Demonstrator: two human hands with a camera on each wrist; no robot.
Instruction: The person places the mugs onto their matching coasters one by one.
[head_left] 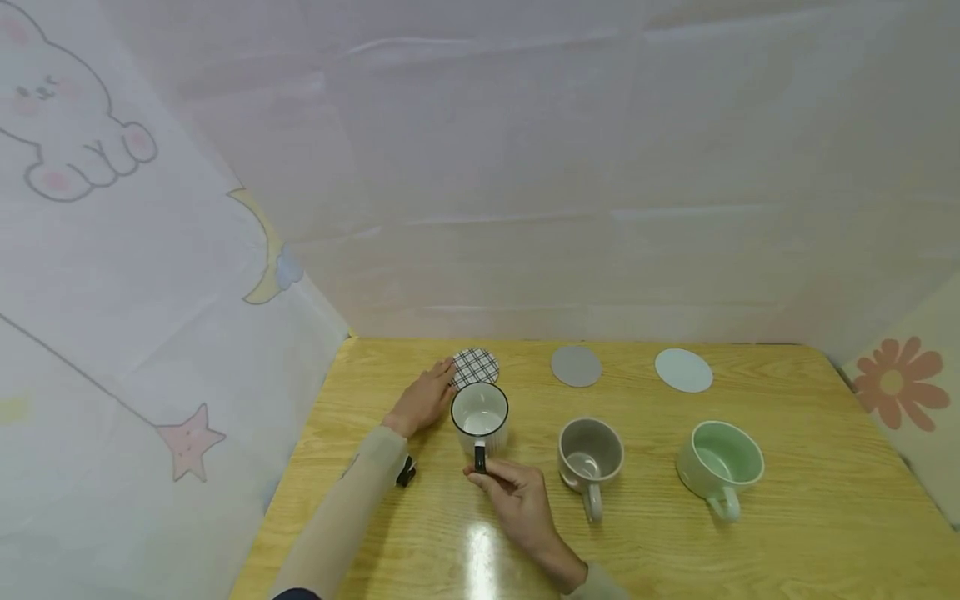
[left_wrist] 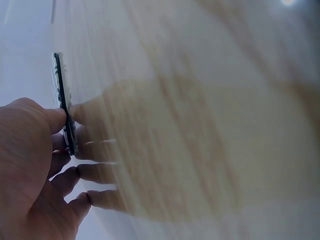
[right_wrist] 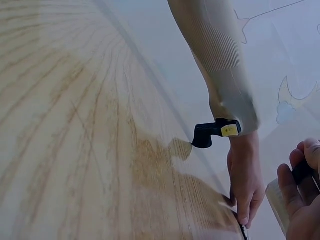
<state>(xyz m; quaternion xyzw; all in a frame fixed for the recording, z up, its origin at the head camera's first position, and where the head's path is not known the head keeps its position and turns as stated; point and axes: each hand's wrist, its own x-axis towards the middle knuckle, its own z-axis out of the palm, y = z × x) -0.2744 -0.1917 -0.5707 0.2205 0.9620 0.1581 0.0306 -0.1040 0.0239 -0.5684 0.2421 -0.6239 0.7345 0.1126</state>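
My right hand (head_left: 519, 504) pinches the black handle of a white mug (head_left: 480, 410) with a dark rim. In the right wrist view, the fingers (right_wrist: 287, 187) curl about that handle, and only part of the mug shows. Whether the mug's base touches the table cannot be told. Just behind the mug lies a round black-and-white checked coaster (head_left: 476, 367). My left hand (head_left: 427, 400) reaches to the coaster's left edge with extended fingers. The left wrist view shows the coaster (left_wrist: 62, 100) edge-on, with the thumb touching it and the outer fingertips on the table.
Right of the white mug stand a grey mug (head_left: 590, 457) and a green mug (head_left: 720, 458), handles toward me. A grey coaster (head_left: 576, 367) and a pale coaster (head_left: 684, 370) lie behind them. The wooden table (head_left: 645, 550) meets a draped sheet (head_left: 525, 275) at the back.
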